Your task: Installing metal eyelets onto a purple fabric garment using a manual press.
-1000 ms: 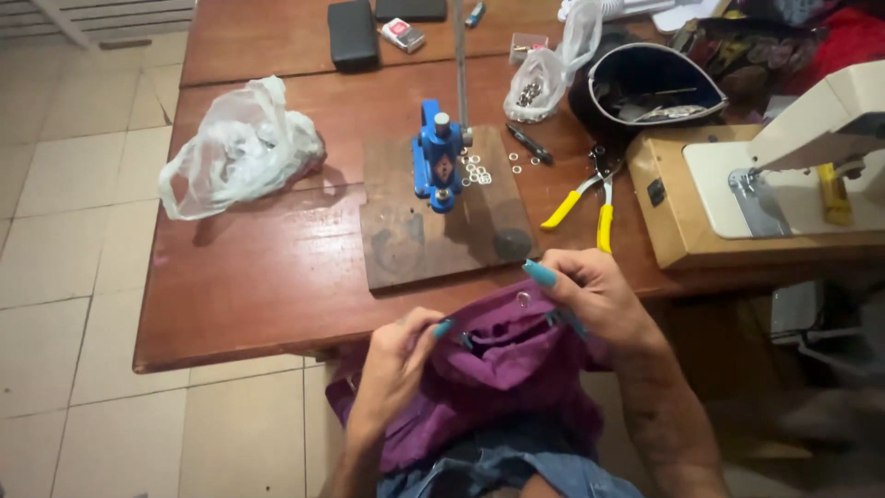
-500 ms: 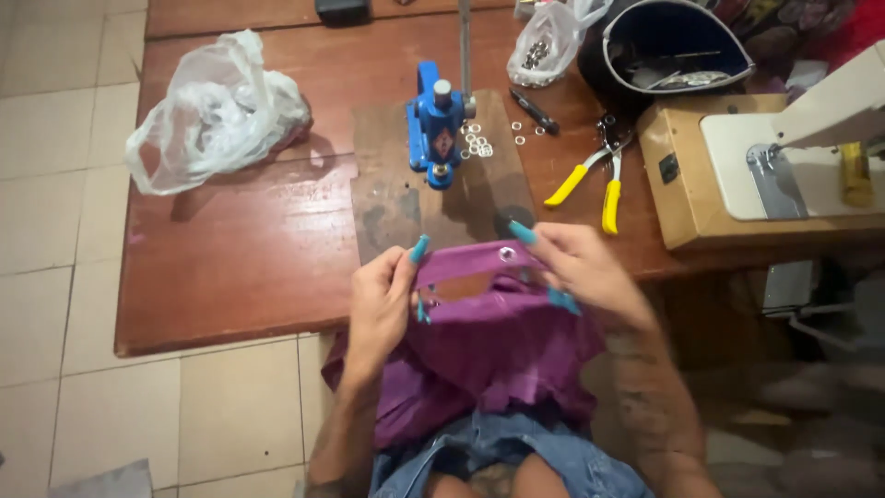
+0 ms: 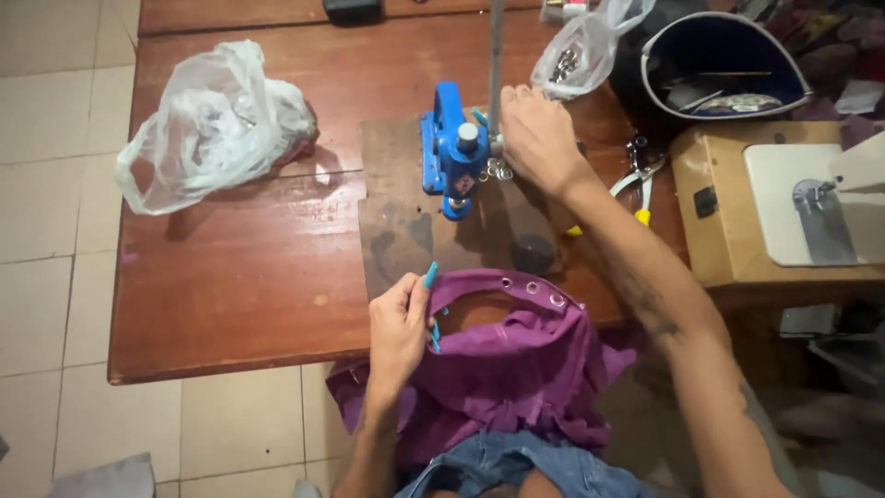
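Garment: soft purple fabric (image 3: 516,360) with metal eyelets along its curved edge, draped over the near table edge.
Left hand (image 3: 398,330): fingers pinched shut on the fabric.
Right hand (image 3: 536,134): curled over loose eyelets (image 3: 499,170) beside the blue press (image 3: 452,152); grip unclear.
Far left: crinkled clear plastic bag (image 3: 207,124), white contents.
Far right: open dark pouch (image 3: 724,65), tools inside.

A crumpled clear plastic bag (image 3: 210,124) lies on the brown wooden table (image 3: 240,277), well left of the fingers. A dark blue open pouch (image 3: 724,65) sits up right, above a beige sewing machine base (image 3: 784,207), with yellow-handled pliers (image 3: 636,180) between.
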